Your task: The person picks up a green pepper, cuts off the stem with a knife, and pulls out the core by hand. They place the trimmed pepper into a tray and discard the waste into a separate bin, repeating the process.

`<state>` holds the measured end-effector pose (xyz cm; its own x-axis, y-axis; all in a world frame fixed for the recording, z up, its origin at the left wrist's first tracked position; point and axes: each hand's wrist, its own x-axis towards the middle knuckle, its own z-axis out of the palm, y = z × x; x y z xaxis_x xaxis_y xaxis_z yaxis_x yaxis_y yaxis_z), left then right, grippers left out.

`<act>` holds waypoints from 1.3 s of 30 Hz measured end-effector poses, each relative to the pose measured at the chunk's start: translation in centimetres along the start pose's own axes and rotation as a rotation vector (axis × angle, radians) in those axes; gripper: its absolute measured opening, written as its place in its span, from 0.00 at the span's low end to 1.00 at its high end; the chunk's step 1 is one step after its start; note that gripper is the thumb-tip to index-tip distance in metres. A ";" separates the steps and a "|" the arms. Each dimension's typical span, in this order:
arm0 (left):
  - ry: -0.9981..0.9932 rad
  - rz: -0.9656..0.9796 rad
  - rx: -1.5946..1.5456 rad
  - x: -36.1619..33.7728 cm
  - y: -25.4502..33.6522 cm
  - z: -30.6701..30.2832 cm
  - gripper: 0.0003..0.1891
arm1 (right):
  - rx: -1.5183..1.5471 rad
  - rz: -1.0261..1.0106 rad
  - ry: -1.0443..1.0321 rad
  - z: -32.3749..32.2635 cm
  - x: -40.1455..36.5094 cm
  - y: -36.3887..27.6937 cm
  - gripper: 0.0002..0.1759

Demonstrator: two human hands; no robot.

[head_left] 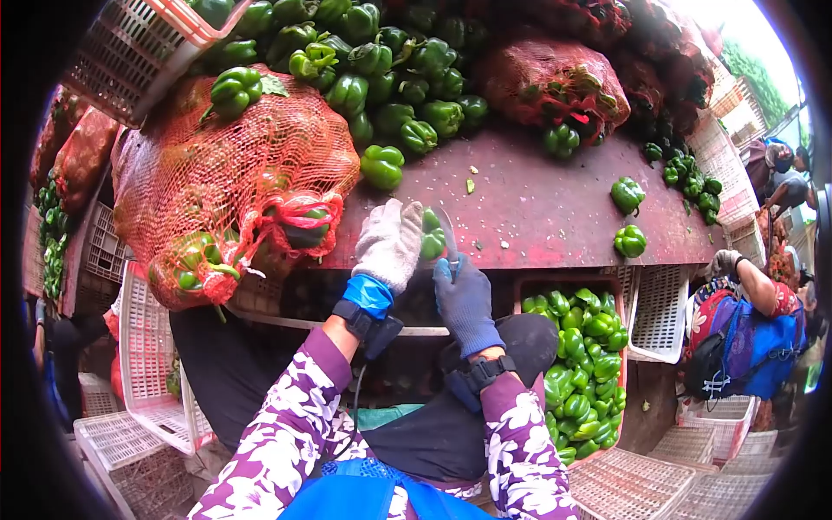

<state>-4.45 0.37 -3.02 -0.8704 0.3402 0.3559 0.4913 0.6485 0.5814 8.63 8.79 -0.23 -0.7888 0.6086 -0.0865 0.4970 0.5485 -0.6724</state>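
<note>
Pepper (pixel 432 232) and knife (pixel 447 232) at work, head view: the pepper lies at the near edge of the table (pixel 555 204), between the two hands. The left hand (pixel 390 244), in a pale glove, grasps it from the left, the fingers pointing away from the wearer and partly hiding it. The right hand (pixel 464 299), in a blue-grey glove, has its fingers clenched round the knife's handle; the blade points up and away along the pepper's right side. Whether the edge has entered the flesh cannot be told. Pale scraps (pixel 470 185) dot the table beyond, and the step in hand is judged to be trimming a single pepper. The next move appears to call for a steady left grip, with the fingertips clear of the edge, and a short, controlled stroke of the right wrist. Left of the hands lies a net sack (pixel 234 156) with peppers showing through its mesh; past them is a heap (pixel 390 61) of whole peppers, with one pepper at its near edge just beyond the left fingers. Two loose peppers (pixel 627 196) sit well to the right. Below the table edge, beside the right forearm, a crate (pixel 563 282) holds many peppers, within easy reach as judged from here.
</note>
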 end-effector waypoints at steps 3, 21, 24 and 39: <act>0.016 -0.031 0.064 0.0 1.0 0.2 0.14 | -0.182 -0.011 0.008 0.5 0.4 -1.0 0.18; -0.062 -0.064 0.125 -0.7 1.9 -0.9 0.31 | -0.393 0.090 -0.107 0.4 0.8 -3.6 0.18; -0.185 -0.138 0.052 -0.4 2.3 -1.4 0.32 | -0.390 0.111 -0.137 0.9 0.8 -3.2 0.20; -0.153 -0.125 0.049 -0.3 2.4 -1.3 0.32 | -0.344 0.055 -0.071 1.1 1.4 -2.2 0.17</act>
<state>-2.93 0.94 -0.76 -0.9212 0.3519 0.1659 0.3801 0.7232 0.5766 6.04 7.73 0.31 -0.7743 0.6083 -0.1746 0.6229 0.6839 -0.3798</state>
